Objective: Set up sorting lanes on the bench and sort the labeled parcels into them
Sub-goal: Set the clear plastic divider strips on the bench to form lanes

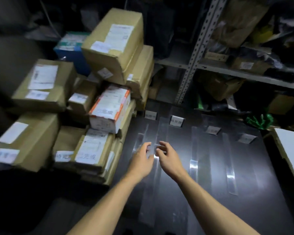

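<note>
The left hand (141,160) and right hand (168,158) were curled over a clear tape strip (162,128) on the desk (210,187), likely fixing a lane; grip unclear.

Labeled parcels (112,46) stacked left, clear strips (193,160) on bench (255,167)

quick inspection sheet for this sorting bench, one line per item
surface: dark bench, glare patches on it.
job's things: clear strips laid lengthwise as lane lines; white label cards at the far end; labelled parcels stacked at the left.
clutter: green bag and white board at the right edge.
grips: left hand and right hand close together over a strip, fingers curled; hold too blurred to tell.
cables: nothing seen.
surroundings: metal shelving behind, packed with boxes and bags.
</note>
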Demonstrator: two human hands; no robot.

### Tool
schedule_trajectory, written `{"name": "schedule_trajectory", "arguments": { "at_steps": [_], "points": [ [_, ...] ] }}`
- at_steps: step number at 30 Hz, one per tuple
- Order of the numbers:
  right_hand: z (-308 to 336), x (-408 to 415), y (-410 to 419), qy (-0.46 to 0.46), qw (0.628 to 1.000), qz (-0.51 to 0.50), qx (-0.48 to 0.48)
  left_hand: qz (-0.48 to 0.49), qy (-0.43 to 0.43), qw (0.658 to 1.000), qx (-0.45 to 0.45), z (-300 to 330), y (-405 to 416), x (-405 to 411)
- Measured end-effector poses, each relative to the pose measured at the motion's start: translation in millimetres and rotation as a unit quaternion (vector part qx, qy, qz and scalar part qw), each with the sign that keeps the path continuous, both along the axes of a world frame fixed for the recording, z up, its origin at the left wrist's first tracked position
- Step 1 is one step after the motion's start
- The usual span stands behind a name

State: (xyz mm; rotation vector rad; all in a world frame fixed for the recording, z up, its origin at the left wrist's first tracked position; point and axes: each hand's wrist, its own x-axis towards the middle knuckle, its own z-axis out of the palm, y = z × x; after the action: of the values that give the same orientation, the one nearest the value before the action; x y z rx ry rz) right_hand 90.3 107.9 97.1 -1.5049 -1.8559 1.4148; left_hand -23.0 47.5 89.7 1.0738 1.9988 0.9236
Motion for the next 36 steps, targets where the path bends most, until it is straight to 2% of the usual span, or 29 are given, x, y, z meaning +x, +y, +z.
{"name": "schedule_trajectory", "arguments": {
  "at_steps": [2,4,6,10,13,16,20,25,28,31,33,36],
  "points": [
    [-12,-20,-15,-0.015,0.999,0.022,-0.023,-0.002,0.034,0.999,-0.014,-15,-22,-16],
    [-22,-35,-25,-0.030,0.998,0.034,-0.040,0.005,0.032,0.999,-0.023,-29,-38,-27],
    [-31,-44,-30,-0.053,0.996,0.044,-0.048,0.007,0.005,0.999,-0.050,-42,-49,-31],
    [-45,-52,-32,-0.113,0.989,0.057,-0.074,-0.012,-0.103,0.983,-0.153,-64,-57,-32],
    [-54,-54,-33,-0.113,0.987,0.054,-0.102,-0.048,-0.116,0.977,-0.173,-67,-54,-30],
    [-61,-54,-37,-0.096,0.986,0.053,-0.129,-0.065,-0.081,0.981,-0.165,-64,-53,-26],
    [-65,-54,-40,-0.085,0.982,0.059,-0.157,-0.001,-0.033,0.987,-0.155,-56,-55,-28],
    [-63,-56,-40,-0.091,0.981,0.076,-0.155,0.028,0.021,0.989,-0.142,-40,-58,-33],
    [-57,-56,-37,-0.116,0.984,0.076,-0.109,0.036,0.032,0.991,-0.126,-22,-57,-39],
    [-42,-57,-30,-0.096,0.992,0.049,-0.061,0.042,0.057,0.993,-0.092,0,-53,-40],
    [-26,-60,-24,-0.064,0.997,0.030,-0.031,0.047,0.087,0.992,-0.072,14,-49,-39],
    [8,-60,-12,0.032,0.999,-0.019,0.000,0.034,0.142,0.989,-0.037,39,-41,-30]
  ]
}}
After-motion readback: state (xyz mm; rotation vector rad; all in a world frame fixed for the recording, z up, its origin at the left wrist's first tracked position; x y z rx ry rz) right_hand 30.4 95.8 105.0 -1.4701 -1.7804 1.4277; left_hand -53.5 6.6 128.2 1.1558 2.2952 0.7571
